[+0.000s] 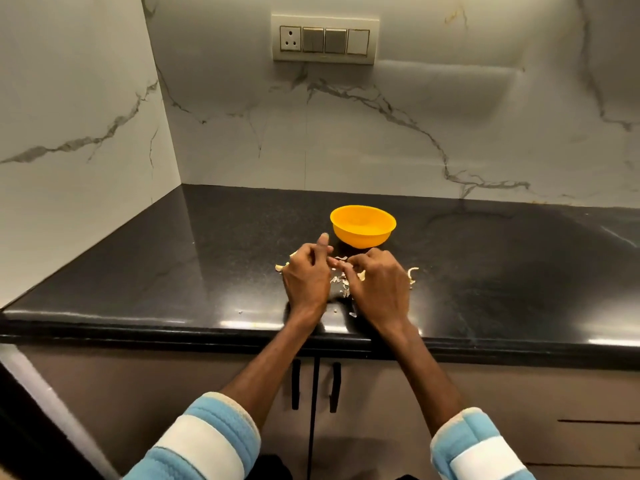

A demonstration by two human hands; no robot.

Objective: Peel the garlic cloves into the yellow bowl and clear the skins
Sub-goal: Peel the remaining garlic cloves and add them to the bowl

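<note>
One black counter [485, 271] carries everything. On it the yellow bowl [360, 240] sits just beyond both hands. The left hand [306, 277] and right hand [379, 284] are close together above scattered skins [412, 273], their curled fingers pinching a small pale garlic piece [341, 259] between them.

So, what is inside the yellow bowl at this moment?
The far inner wall of the yellow bowl shows plain yellow, and no peeled clove can be seen on it. The near wall covers the bottom, so I cannot tell whether anything lies there.
</note>
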